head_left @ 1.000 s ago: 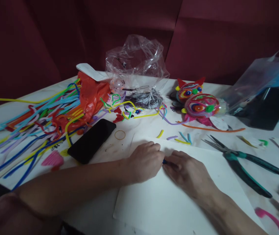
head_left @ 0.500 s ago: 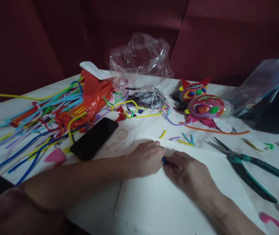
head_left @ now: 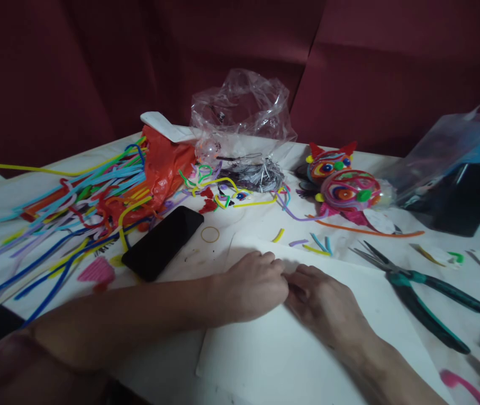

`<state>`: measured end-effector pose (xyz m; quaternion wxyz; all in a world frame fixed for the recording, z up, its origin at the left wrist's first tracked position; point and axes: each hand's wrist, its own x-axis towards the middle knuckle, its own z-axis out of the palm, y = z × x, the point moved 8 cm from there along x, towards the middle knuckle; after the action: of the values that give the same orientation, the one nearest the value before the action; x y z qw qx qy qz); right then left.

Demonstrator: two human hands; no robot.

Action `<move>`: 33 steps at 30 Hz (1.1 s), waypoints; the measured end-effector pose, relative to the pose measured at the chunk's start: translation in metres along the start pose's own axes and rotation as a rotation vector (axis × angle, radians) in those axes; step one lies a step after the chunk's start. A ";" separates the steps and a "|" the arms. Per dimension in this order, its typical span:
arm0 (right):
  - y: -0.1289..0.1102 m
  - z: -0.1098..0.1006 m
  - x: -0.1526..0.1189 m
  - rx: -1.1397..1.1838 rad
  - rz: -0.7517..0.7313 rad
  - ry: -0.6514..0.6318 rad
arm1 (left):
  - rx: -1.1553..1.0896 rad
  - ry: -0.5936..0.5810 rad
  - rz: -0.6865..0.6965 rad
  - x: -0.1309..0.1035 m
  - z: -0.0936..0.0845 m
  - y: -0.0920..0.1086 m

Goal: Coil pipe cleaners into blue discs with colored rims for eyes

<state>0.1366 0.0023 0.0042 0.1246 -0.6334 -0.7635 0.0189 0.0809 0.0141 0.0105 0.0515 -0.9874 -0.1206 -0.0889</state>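
My left hand is closed, knuckles up, over a white sheet. My right hand meets it from the right, its fingers pinched together against the left fingertips. What both hold is hidden now; half a second ago a small blue piece showed between them. Just beyond the hands lie short cut pipe cleaner pieces in yellow, purple and light blue. Long-nose pliers with green and black handles rest to the right, jaws slightly apart.
At the left are a black phone and a heap of coloured pipe cleaners spilling from a red plastic bag. Farther back stand a clear bag and two colourful animal-faced balls. A dark box stands back right.
My hands have closed in on each other, and the blue piece between them has gone out of sight. The view has shifted slightly; the things on the table lie as before.
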 end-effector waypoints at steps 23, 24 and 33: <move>0.002 0.004 0.001 0.001 0.027 -0.025 | 0.070 -0.140 -0.065 -0.010 -0.007 0.010; 0.002 0.005 0.001 0.002 0.022 -0.026 | 0.068 -0.117 -0.053 -0.010 -0.006 0.010; 0.003 0.004 0.000 0.005 0.007 0.020 | 0.074 -0.014 -0.040 -0.013 0.002 0.007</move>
<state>0.1383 0.0030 0.0000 0.1337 -0.6358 -0.7600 0.0149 0.0702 0.0042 0.0057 0.0855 -0.9828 -0.1439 -0.0782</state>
